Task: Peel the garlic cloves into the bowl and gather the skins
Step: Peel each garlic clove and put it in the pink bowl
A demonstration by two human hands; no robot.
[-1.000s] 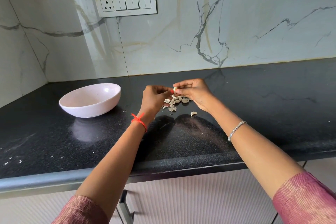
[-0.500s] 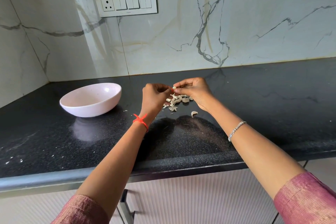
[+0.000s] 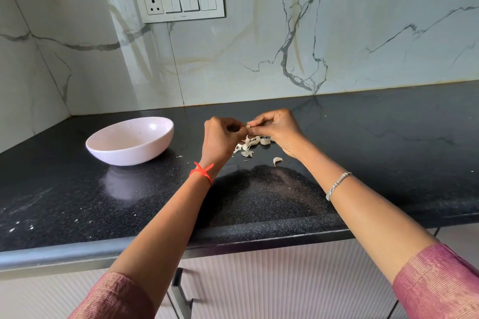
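My left hand point(image 3: 220, 137) and my right hand point(image 3: 277, 129) meet above the black counter and pinch one small garlic clove point(image 3: 248, 126) between their fingertips. Only the clove's pale tip shows between the fingers. Under the hands lies a small heap of garlic cloves and skins point(image 3: 250, 144). One loose clove point(image 3: 276, 160) lies apart, a little nearer to me. A pale pink bowl point(image 3: 166, 134) stands on the counter to the left of my hands, and nothing shows inside it.
The black counter point(image 3: 375, 163) runs from a corner at the left to the right edge of the view. A marble wall with a switch plate point(image 3: 181, 2) rises behind it. White specks point(image 3: 20, 226) lie near the counter's front left edge.
Both hands have lifted slightly off the heap and stayed together on the clove. The fingertips have shifted a little around it. The bowl has not moved.
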